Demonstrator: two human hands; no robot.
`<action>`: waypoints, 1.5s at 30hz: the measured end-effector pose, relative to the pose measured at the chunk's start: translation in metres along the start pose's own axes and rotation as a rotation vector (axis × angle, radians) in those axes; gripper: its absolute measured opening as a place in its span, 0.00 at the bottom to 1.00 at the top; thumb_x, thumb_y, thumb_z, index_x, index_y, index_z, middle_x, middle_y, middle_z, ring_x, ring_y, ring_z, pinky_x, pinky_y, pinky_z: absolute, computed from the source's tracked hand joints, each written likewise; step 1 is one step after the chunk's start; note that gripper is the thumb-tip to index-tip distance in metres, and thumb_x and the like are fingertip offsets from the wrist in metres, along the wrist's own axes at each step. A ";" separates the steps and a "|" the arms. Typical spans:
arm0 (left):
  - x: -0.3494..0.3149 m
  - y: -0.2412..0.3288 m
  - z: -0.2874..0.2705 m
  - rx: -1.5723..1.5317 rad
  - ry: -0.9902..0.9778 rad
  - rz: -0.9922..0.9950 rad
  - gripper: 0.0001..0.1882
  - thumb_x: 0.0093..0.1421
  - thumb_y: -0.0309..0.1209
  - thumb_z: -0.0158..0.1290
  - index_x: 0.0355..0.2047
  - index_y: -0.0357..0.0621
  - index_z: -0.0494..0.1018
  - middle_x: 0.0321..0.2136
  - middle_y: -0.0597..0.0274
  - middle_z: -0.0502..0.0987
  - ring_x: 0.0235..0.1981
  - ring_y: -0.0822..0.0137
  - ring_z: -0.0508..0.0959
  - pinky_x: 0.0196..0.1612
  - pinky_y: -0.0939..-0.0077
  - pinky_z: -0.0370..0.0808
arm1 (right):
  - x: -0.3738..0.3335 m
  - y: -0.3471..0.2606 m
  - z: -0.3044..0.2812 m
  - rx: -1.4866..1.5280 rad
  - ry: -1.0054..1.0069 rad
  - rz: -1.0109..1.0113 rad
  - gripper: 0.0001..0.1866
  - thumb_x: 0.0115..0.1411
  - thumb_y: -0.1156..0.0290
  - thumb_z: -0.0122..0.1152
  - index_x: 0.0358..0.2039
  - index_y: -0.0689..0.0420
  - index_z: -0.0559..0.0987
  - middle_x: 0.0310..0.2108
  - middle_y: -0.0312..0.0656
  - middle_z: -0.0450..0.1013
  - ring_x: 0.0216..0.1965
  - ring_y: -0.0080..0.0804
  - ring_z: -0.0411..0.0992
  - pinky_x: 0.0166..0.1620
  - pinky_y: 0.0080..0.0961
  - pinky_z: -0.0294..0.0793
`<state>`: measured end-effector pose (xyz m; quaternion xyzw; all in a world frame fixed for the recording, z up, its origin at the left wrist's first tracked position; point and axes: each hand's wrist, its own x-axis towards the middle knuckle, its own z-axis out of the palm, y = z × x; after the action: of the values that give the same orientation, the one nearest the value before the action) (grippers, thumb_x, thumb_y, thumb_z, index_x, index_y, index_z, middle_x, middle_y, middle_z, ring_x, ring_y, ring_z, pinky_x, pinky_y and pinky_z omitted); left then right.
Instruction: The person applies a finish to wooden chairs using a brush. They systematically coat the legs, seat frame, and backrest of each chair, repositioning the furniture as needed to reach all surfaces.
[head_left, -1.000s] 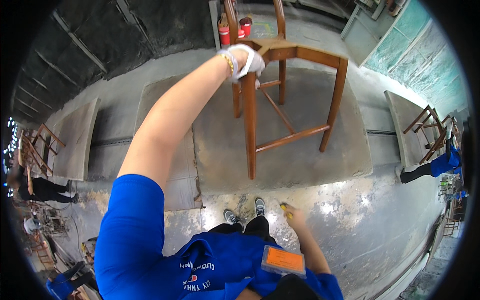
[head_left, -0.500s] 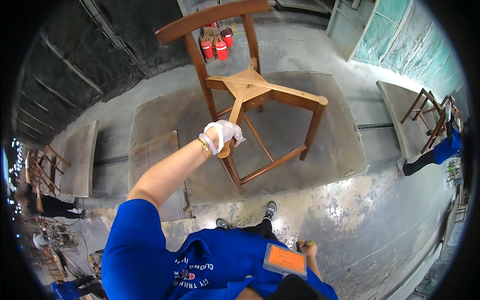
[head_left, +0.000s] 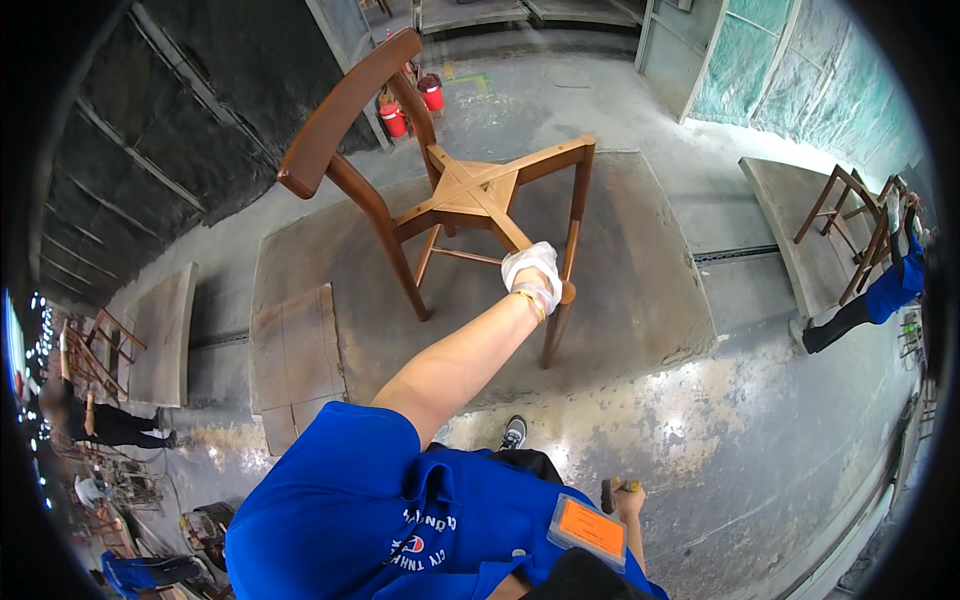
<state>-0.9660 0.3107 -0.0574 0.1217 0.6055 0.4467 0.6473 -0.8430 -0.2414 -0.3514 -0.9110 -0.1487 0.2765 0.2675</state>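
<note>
A brown wooden chair (head_left: 372,190) with no seat panel stands in front of me, its curved backrest (head_left: 350,105) at the left. Paler bare-looking cross braces (head_left: 470,187) meet in a square centre piece. My left hand (head_left: 532,268), in a thin white glove, is closed around the near end of one brace, close to a front leg (head_left: 560,325). Low at my right side, my bare right hand (head_left: 630,500) is closed on a small dark tool with yellow parts (head_left: 608,494); its exact kind is too small to make out.
The chair stands over a wide, low grey platform (head_left: 640,250) with a brown sheet (head_left: 297,345) on its left. Red containers (head_left: 393,120) sit beyond the backrest. At the right, a person in blue (head_left: 890,290) is beside another chair (head_left: 850,225); more people and chairs are at the left.
The chair has turned, its backrest swinging left and nearer. My left hand, still gripping the brace, has moved right with it. My right hand stays low, holding the tool.
</note>
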 end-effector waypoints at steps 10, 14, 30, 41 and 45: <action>0.037 0.154 -0.178 0.262 0.442 1.053 0.38 0.54 0.43 0.74 0.57 0.30 0.73 0.48 0.53 0.81 0.50 0.62 0.79 0.59 0.68 0.73 | -0.028 0.005 0.028 -0.132 -0.141 0.003 0.11 0.49 0.66 0.77 0.27 0.57 0.84 0.26 0.47 0.82 0.30 0.40 0.83 0.36 0.37 0.80; 0.080 0.224 -0.174 0.316 -0.393 0.985 0.18 0.63 0.37 0.67 0.41 0.35 0.76 0.34 0.58 0.81 0.36 0.67 0.79 0.55 0.65 0.78 | -0.041 -0.004 0.028 -0.408 -0.205 -0.051 0.16 0.50 0.59 0.77 0.28 0.59 0.84 0.27 0.51 0.82 0.33 0.48 0.84 0.36 0.40 0.80; -0.033 0.202 -0.130 0.163 -0.310 0.917 0.11 0.60 0.31 0.67 0.28 0.38 0.77 0.21 0.62 0.76 0.24 0.69 0.75 0.42 0.66 0.79 | 0.010 -0.398 -0.102 1.585 -0.165 -0.571 0.07 0.64 0.78 0.64 0.40 0.51 0.79 0.44 0.37 0.79 0.50 0.35 0.77 0.53 0.38 0.78; 0.033 0.265 -0.106 0.147 -0.448 1.062 0.12 0.62 0.32 0.64 0.32 0.31 0.83 0.21 0.59 0.76 0.26 0.66 0.76 0.39 0.67 0.80 | 0.097 -0.302 0.045 1.682 0.153 0.082 0.06 0.65 0.79 0.61 0.39 0.52 0.76 0.43 0.41 0.79 0.42 0.36 0.80 0.43 0.39 0.82; 0.044 0.270 -0.100 0.175 -0.406 1.069 0.15 0.63 0.30 0.62 0.21 0.37 0.75 0.19 0.62 0.71 0.23 0.68 0.71 0.39 0.64 0.82 | 0.106 -0.299 0.071 1.143 0.681 0.407 0.08 0.61 0.75 0.63 0.41 0.57 0.84 0.34 0.41 0.81 0.31 0.28 0.78 0.33 0.27 0.78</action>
<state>-1.1773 0.4592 0.0778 0.5469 0.3583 0.6278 0.4223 -0.8363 0.0744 -0.2763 -0.6732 0.2861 0.0550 0.6797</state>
